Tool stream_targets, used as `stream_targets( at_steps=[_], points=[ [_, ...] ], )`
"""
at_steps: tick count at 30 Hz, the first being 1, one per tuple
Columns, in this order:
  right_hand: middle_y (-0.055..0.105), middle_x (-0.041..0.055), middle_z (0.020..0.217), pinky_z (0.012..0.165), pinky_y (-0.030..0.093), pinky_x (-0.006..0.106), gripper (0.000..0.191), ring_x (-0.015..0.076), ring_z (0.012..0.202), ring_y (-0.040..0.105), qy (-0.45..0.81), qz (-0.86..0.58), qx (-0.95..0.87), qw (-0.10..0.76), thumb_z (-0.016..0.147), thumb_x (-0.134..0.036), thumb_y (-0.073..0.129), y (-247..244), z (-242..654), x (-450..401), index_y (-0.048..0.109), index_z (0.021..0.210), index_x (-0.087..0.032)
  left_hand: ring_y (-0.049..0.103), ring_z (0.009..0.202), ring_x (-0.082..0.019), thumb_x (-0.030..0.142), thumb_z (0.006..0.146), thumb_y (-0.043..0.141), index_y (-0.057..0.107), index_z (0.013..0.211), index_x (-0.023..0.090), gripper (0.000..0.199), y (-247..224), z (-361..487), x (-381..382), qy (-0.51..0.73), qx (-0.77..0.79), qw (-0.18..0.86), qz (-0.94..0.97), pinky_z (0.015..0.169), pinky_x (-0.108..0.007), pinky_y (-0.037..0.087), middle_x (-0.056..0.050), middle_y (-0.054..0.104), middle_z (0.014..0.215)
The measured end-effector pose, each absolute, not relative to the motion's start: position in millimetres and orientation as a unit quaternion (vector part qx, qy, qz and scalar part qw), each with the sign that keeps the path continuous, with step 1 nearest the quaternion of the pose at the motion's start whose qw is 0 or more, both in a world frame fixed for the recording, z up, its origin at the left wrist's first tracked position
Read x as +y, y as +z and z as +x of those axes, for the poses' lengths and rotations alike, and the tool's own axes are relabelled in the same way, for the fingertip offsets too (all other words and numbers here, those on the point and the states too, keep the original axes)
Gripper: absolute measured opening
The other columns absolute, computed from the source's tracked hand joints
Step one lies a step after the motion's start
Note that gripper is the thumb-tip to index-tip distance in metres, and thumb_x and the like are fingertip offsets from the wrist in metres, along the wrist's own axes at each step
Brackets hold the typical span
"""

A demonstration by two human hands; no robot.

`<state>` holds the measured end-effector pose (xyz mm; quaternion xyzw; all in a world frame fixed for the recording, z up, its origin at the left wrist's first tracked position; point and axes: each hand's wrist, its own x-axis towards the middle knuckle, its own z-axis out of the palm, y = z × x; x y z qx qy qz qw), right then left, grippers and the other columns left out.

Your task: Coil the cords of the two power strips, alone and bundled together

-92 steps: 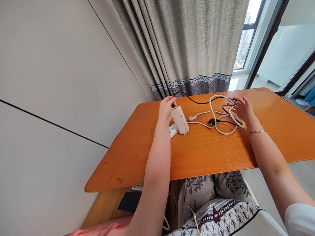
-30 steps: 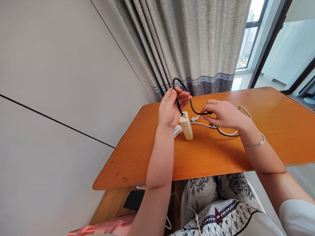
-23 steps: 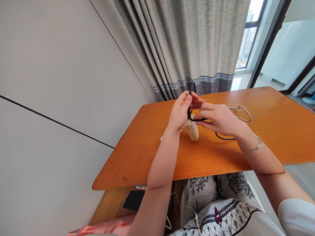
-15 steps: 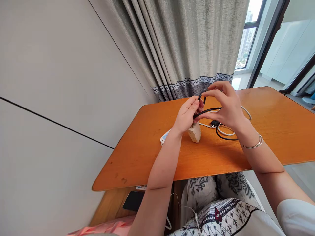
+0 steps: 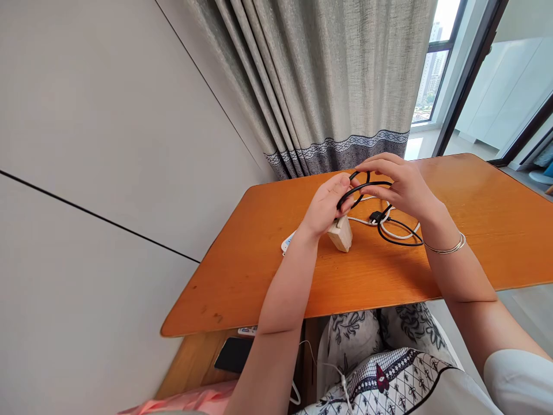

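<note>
Nearest me on the table: the cream block, tilted, just below the left hand; can't tell if its lower end touches down. Looks hard, likely the heaviest bit; I'd hold it by its sides. Black plug lies right of it, rigid, best taken by its body. Black cord: part looped on the table, slack loops up between both hands. Light and springy, I'd guess, so I'd pinch where loops bunch (let go and they'd likely spring apart). Left hand reaches in, fingers closed on the bunched cord. Right hand arches over, thumb and fingers spread about a loop; whether they pinch it, can't tell.
</note>
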<state>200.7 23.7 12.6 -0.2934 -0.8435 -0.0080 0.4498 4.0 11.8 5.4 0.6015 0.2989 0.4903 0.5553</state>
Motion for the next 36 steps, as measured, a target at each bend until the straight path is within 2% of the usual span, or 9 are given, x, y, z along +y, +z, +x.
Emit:
stream_targets(
  at_steps=[4, 8, 14, 22, 25, 27, 29, 31, 36],
  points=[
    [0.075, 0.0085, 0.108, 0.086, 0.057, 0.036, 0.038, 0.0232, 0.097, 0.069, 0.0, -0.287, -0.849, 0.444, 0.094, -0.05, 0.065, 14.0, 206.1, 25.2, 0.073, 0.119, -0.023, 0.029, 0.04, -0.004, 0.057, 0.087, 0.072, 0.063, 0.079, 0.018, 0.04, 3.1, 5.4, 15.2, 0.515, 0.294, 0.54, 0.598, 0.038, -0.017, 0.022, 0.007, 0.038, 0.05],
    [0.076, 0.0073, 0.101, 0.08, 0.055, 0.032, 0.028, 0.0194, 0.09, 0.069, -0.039, -0.267, -0.843, 0.466, 0.101, -0.039, 0.057, 11.3, 205.2, 28.0, 0.075, 0.115, -0.022, 0.028, 0.039, -0.004, 0.058, 0.09, 0.067, 0.061, 0.073, 0.017, 0.044, 5.7, 4.9, 13.2, 0.509, 0.309, 0.543, 0.593, 0.039, -0.016, 0.023, 0.007, 0.037, 0.048],
    [0.072, 0.0046, 0.087, 0.071, 0.05, 0.028, 0.024, 0.0152, 0.075, 0.063, -0.044, -0.264, -0.822, 0.503, 0.101, -0.035, 0.057, 7.2, 195.8, 31.3, 0.077, 0.105, -0.022, 0.021, 0.037, -0.001, 0.05, 0.097, 0.061, 0.049, 0.066, 0.016, 0.047, 16.1, 2.6, 6.6, 0.458, 0.292, 0.639, 0.545, 0.038, -0.013, 0.017, 0.009, 0.031, 0.049],
    [0.07, 0.0028, 0.082, 0.071, 0.051, 0.026, 0.035, 0.0131, 0.071, 0.063, 0.071, -0.261, -0.822, 0.502, 0.105, -0.034, 0.045, 1.4, 190.7, 35.9, 0.072, 0.123, -0.021, 0.014, 0.03, -0.004, 0.04, 0.109, 0.03, 0.031, 0.065, 0.02, 0.048, 19.9, 0.8, 5.7, 0.403, 0.236, 0.784, 0.409, 0.037, -0.016, 0.023, 0.011, 0.014, 0.046],
    [0.071, 0.0027, 0.086, 0.069, 0.053, 0.026, 0.038, 0.0122, 0.068, 0.063, 0.123, -0.277, -0.809, 0.504, 0.106, -0.035, 0.04, -4.7, 189.4, 43.2, 0.067, 0.13, -0.021, 0.018, 0.029, -0.004, 0.042, 0.109, 0.028, 0.029, 0.066, 0.021, 0.048, 21.0, 0.6, 4.0, 0.437, 0.212, 0.784, 0.387, 0.037, -0.017, 0.026, 0.01, 0.02, 0.045],
    [0.071, 0.0025, 0.087, 0.069, 0.055, 0.027, 0.041, 0.0128, 0.067, 0.064, 0.152, -0.291, -0.803, 0.497, 0.107, -0.034, 0.038, -8.8, 188.1, 47.5, 0.062, 0.137, -0.021, 0.026, 0.031, -0.004, 0.047, 0.108, 0.033, 0.029, 0.067, 0.021, 0.048, 22.7, 1.5, 2.0, 0.472, 0.203, 0.77, 0.379, 0.036, -0.017, 0.027, 0.008, 0.033, 0.047],
    [0.071, 0.0025, 0.089, 0.07, 0.056, 0.028, 0.042, 0.0138, 0.069, 0.066, 0.173, -0.307, -0.804, 0.479, 0.106, -0.033, 0.037, -11.8, 186.3, 49.4, 0.054, 0.143, -0.022, 0.038, 0.036, -0.004, 0.052, 0.106, 0.037, 0.03, 0.069, 0.021, 0.049, 24.6, 2.8, 0.1, 0.509, 0.195, 0.748, 0.378, 0.034, -0.017, 0.027, 0.003, 0.054, 0.06],
    [0.071, 0.0027, 0.091, 0.072, 0.057, 0.03, 0.046, 0.0154, 0.071, 0.068, 0.19, -0.324, -0.812, 0.448, 0.104, -0.029, 0.039, -13.2, 183.8, 47.9, 0.044, 0.149, -0.022, 0.053, 0.046, -0.005, 0.055, 0.105, 0.038, 0.034, 0.07, 0.02, 0.049, 25.8, 3.9, -0.9, 0.54, 0.187, 0.723, 0.388, 0.033, -0.017, 0.029, -0.003, 0.07, 0.085],
    [0.07, 0.0025, 0.085, 0.07, 0.054, 0.031, 0.069, 0.0183, 0.073, 0.067, 0.256, -0.366, -0.838, 0.313, 0.094, -0.023, 0.055, -9.7, 177.2, 34.8, 0.024, 0.154, -0.012, 0.073, 0.075, -0.011, 0.055, 0.104, 0.04, 0.049, 0.076, 0.019, 0.046, 23.6, 2.2, 2.5, 0.596, 0.175, 0.65, 0.437, 0.036, -0.016, 0.038, -0.007, 0.069, 0.132]
  ],
)
